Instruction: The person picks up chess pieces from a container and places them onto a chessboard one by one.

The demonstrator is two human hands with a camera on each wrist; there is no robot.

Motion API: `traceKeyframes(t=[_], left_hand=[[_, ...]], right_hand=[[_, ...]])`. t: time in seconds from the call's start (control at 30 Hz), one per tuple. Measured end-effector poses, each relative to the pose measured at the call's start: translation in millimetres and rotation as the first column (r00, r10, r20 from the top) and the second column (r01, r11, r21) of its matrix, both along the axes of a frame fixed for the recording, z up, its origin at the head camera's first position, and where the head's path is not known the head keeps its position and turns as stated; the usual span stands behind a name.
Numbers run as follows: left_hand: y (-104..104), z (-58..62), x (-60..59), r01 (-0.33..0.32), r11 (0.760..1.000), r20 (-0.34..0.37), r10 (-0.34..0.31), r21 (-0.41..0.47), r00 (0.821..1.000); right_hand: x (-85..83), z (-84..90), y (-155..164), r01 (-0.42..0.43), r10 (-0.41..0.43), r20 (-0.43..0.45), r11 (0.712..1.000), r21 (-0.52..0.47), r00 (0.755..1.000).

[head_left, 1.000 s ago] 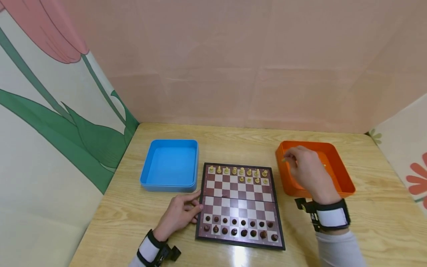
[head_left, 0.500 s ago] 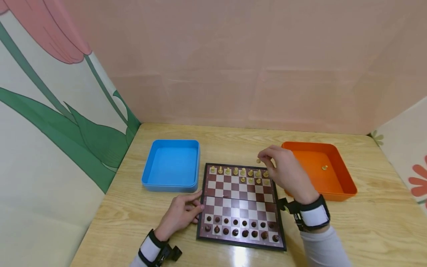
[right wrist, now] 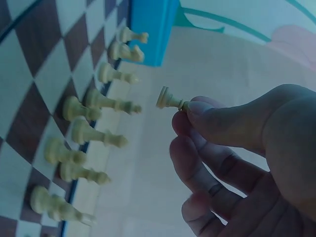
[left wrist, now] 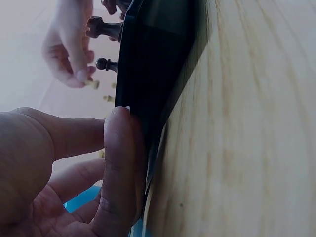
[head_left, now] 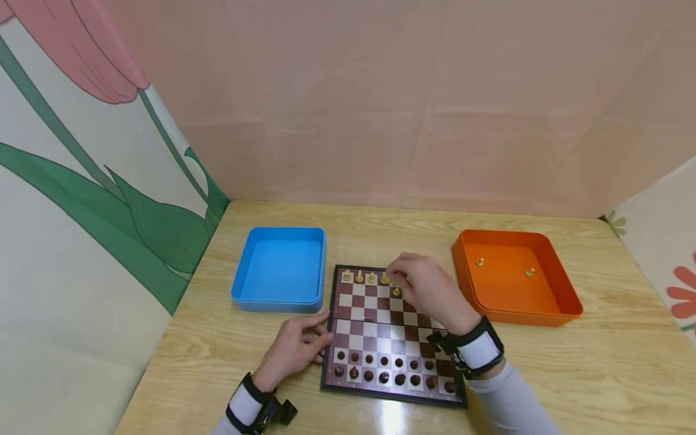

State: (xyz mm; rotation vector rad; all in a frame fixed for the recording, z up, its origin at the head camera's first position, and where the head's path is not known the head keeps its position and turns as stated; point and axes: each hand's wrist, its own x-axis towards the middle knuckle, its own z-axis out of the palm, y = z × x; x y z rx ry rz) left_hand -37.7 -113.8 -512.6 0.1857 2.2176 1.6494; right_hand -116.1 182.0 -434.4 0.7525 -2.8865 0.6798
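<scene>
My right hand [head_left: 432, 290] hovers over the far side of the chessboard [head_left: 375, 329]. Its thumb and forefinger pinch a small pale chess pawn [right wrist: 170, 100] by the top, base toward the board, apart from its surface. Pale pieces [head_left: 371, 277] line the far row, with pale pawns [right wrist: 79, 109] in front of part of it; the right hand hides several in the head view. Two dark rows [head_left: 383, 368] stand at the near side. My left hand [head_left: 290, 347] rests at the board's left edge, fingertips touching its side.
An orange tray [head_left: 522, 317] at the right holds two pale pieces [head_left: 530, 272]. A blue tray [head_left: 280, 302] stands left of the board's far corner. A pink wall [head_left: 402, 121] rises behind the wooden table [head_left: 179, 356].
From the orange tray my right hand has moved left and nearer, carrying the pale pawn over the board's far rows. My left hand has kept its place at the edge.
</scene>
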Motion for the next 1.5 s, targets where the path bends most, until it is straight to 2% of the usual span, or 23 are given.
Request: traceKeyframes(t=[0.23, 0.47, 0.83, 1.5], left_hand=[[0, 1.0, -0.1, -0.006, 1.000, 0.000, 0.006, -0.003, 1.000], [0, 1.3, -0.3, -0.009, 1.000, 0.003, 0.010, -0.009, 1.000], [0, 0.9, 0.2, -0.001, 1.000, -0.024, 0.001, -0.005, 1.000], [1, 2.3, -0.3, -0.004, 1.000, -0.016, 0.004, -0.015, 1.000]], right_hand=[[0.3, -8.7, -7, 0.000, -0.001, 0.077, 1.000, 0.009, 0.997], [0.0, -17.2, -11, -0.015, 0.013, 0.042, 0.999, 0.049, 0.999], [1.5, -23.9, -18, 0.024, -0.031, 0.077, 0.995, 0.097, 0.997], [0.3, -24.1, -17, 0.006, -0.015, 0.072, 0.993, 0.115, 0.997]])
